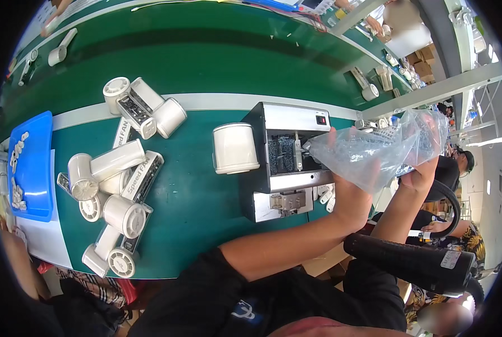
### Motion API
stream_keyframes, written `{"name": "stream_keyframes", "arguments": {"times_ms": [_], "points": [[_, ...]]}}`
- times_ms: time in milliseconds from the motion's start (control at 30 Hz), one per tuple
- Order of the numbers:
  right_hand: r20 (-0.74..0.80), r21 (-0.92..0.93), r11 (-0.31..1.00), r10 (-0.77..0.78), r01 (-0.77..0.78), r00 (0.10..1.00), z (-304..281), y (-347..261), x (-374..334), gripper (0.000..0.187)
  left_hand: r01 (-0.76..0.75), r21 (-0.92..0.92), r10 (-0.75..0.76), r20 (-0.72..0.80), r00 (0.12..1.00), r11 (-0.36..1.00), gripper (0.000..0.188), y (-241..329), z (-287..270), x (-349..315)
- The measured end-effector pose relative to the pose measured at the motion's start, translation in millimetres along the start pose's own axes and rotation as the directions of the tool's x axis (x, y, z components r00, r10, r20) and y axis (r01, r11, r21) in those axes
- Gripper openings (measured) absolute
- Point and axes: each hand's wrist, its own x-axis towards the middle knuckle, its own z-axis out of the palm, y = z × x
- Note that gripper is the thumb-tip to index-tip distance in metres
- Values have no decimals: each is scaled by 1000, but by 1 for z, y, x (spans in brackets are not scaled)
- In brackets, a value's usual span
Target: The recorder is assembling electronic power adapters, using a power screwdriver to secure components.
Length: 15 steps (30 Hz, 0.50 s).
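Clear plastic bag (pixel 374 147) is up off the bench (pixel 189 224), approx. 3 o'clock, w/ both hands on it. L hand (pixel 353 188) is at its 7 o'clock, R hand (pixel 422 175) at its 4; crinkled plastic veils the fingers (v. shiny stuff), so can't tell if either set is clamped or apart. Boxy machine (pixel 282 154) w/ red switch (pixel 321 119) sits just at the bag's 9 o'clock. Beside it, same dir., a white cylindrical part (pixel 235 149). Further toward 9: heaped white handheld fans (pixel 117 158), then a blue tray (pixel 40 168) w/ small white pcs (pixel 18 150).

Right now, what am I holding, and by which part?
A clear plastic bag, by its right end in the right hand; the left hand is at its left part, grip unclear.
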Motion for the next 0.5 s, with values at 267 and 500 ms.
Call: {"name": "stream_keyframes", "arguments": {"times_ms": [267,500], "points": [[99,-58,998,-21,27,995,8,-3,7,72,-400,828,269,313,911,392,71,2,-19,5],[23,41,998,40,-41,999,16,-9,10,75,-242,568,180,164,970,787,31,7,-13,5]]}}
